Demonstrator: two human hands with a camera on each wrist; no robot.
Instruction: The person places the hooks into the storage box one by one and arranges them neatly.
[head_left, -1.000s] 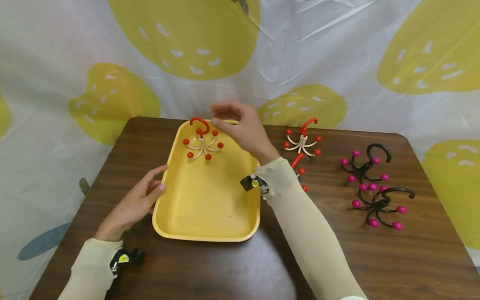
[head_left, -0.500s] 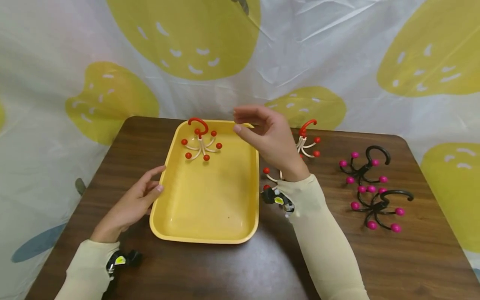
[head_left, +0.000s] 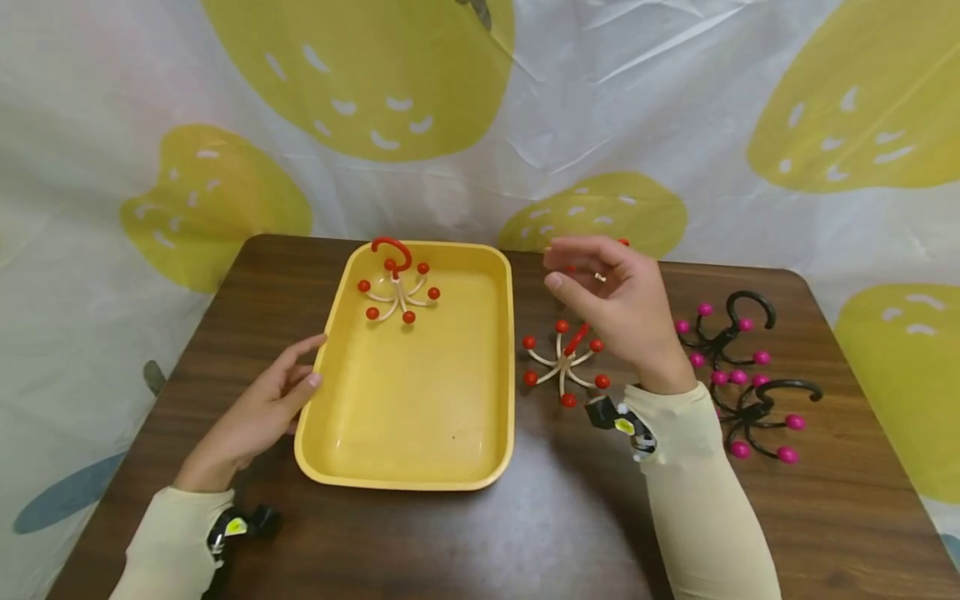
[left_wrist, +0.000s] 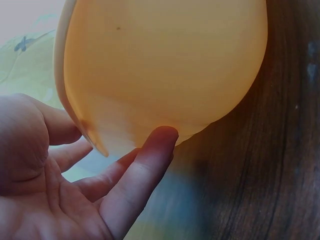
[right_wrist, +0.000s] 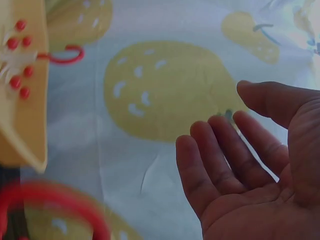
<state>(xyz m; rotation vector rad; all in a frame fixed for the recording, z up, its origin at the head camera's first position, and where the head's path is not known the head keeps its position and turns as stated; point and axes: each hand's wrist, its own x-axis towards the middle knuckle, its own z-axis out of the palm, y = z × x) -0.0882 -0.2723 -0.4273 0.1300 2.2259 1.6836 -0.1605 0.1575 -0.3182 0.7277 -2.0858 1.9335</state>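
Observation:
My left hand [head_left: 255, 408] touches the left side of a yellow plastic tray [head_left: 506, 367], thumb and fingertips at its rim; the left wrist view shows its thumb [left_wrist: 157, 150] against the tray. Inside, toward the back, stands a scarf hanger [head_left: 398, 292] with a red hook and several white arms tipped with red balls. My right hand [head_left: 618, 300] hovers right of the tray, fingers loosely bent, holding nothing. Just left of and below it, a second red-and-white hanger [head_left: 564, 363] lies on the table. Another one behind my right hand is mostly hidden, its red hook tip [head_left: 624, 242] showing.
Two black scarf hangers with pink balls stand at the right of the brown table [head_left: 570, 533]: the rear hanger [head_left: 722, 337] and the front hanger [head_left: 757, 410], close together. A white curtain [head_left: 420, 200] with yellow fruit prints hangs behind the table.
My right hand has moved from above the tray's back right toward the right and closer to me, uncovering the nearer red-and-white hanger. My left hand stays at the tray's side.

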